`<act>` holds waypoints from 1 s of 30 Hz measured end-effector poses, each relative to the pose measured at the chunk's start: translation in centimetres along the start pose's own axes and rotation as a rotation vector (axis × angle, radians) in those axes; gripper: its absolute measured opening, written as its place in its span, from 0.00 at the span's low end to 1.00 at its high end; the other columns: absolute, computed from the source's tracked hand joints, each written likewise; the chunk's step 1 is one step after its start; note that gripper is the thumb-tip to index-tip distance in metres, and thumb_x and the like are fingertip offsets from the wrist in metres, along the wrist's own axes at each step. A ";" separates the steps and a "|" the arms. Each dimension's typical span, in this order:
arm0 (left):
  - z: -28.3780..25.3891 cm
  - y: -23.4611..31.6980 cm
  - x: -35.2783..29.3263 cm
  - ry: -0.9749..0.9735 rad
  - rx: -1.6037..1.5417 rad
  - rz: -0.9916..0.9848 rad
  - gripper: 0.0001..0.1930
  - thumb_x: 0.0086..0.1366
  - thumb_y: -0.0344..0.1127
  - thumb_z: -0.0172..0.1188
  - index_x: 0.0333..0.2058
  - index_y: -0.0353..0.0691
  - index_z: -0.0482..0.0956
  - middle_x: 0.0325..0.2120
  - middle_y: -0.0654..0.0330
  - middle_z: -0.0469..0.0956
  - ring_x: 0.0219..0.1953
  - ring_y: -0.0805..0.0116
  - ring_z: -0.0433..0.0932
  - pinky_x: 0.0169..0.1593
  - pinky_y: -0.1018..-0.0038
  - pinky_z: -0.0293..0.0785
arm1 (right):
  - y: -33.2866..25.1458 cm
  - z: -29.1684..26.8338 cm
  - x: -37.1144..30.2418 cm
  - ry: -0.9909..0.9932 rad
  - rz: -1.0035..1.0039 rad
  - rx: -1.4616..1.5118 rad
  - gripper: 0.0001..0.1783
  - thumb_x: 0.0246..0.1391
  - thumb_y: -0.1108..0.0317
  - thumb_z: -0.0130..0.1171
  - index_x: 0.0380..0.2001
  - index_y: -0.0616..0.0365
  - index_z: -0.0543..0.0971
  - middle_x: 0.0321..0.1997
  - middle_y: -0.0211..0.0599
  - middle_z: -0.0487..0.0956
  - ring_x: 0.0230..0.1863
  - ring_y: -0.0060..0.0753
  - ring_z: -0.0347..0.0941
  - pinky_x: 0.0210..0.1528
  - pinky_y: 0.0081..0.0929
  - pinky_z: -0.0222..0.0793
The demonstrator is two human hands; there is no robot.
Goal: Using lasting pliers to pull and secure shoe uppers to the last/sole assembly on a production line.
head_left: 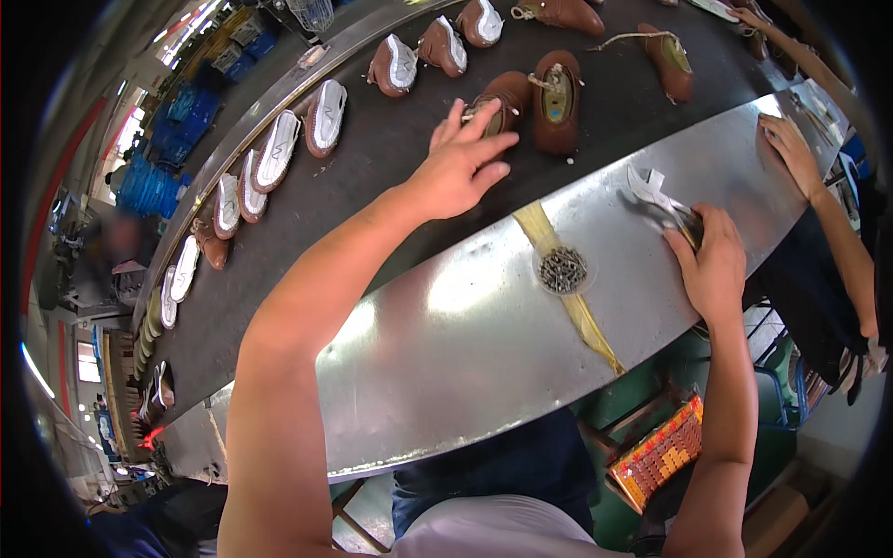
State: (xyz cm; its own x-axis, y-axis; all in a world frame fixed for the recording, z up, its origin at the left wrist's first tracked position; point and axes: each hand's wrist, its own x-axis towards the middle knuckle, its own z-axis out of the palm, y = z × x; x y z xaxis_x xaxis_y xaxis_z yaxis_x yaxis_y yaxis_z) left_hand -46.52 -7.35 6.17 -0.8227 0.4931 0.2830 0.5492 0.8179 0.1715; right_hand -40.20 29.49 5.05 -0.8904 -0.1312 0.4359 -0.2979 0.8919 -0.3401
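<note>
My left hand (456, 174) reaches over the dark belt with its fingers spread, right at a brown shoe (509, 90). Whether the fingertips touch that shoe I cannot tell. Just right of it stands a second brown shoe (555, 121), with a pale lace and a greenish inside. On the metal table my right hand (716, 265) is closed around the handles of metal pliers (648, 189), whose jaws point away to the upper left. Between my hands a round clear dish (563, 271) holds many small metal nails or tacks, on a strip of yellow tape (595, 337).
Several shoes with white soles up, such as this one (326, 118), line the belt's far side. Another brown shoe (665, 63) lies farther right. A co-worker's hand (791, 153) rests on the table at the right. An orange woven seat (659, 456) is below the table edge.
</note>
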 end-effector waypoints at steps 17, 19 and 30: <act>-0.4 -18.7 7.7 0.293 -0.024 -1.271 0.57 0.54 0.79 0.48 0.58 0.22 0.68 0.60 0.37 0.67 0.68 0.48 0.59 0.66 0.68 0.59 | -0.2 -0.2 0.2 -0.032 0.021 -0.008 0.24 0.47 0.63 0.70 0.44 0.64 0.74 0.40 0.49 0.76 0.41 0.55 0.73 0.45 0.43 0.68; -0.7 -19.3 7.8 0.190 0.063 -1.270 0.55 0.55 0.77 0.50 0.58 0.23 0.68 0.61 0.38 0.67 0.69 0.48 0.58 0.66 0.68 0.59 | -0.5 0.0 0.3 -0.030 0.021 0.019 0.24 0.48 0.62 0.69 0.44 0.64 0.74 0.39 0.49 0.76 0.41 0.55 0.73 0.45 0.42 0.69; -11.5 -6.0 -21.7 0.192 -0.216 -1.118 0.24 0.64 0.52 0.62 0.31 0.28 0.81 0.22 0.61 0.75 0.27 0.74 0.69 0.33 0.69 0.68 | 0.1 0.3 -0.3 -0.010 -0.044 0.041 0.23 0.52 0.59 0.66 0.45 0.64 0.75 0.41 0.51 0.77 0.43 0.56 0.74 0.46 0.43 0.70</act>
State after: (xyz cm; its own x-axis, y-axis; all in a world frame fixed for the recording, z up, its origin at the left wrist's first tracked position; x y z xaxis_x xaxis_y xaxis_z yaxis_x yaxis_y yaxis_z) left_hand -30.31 -26.37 9.90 -0.8395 -0.5434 0.0067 -0.4436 0.6924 0.5691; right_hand -40.04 29.50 4.61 -0.8793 -0.1746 0.4431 -0.3508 0.8667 -0.3547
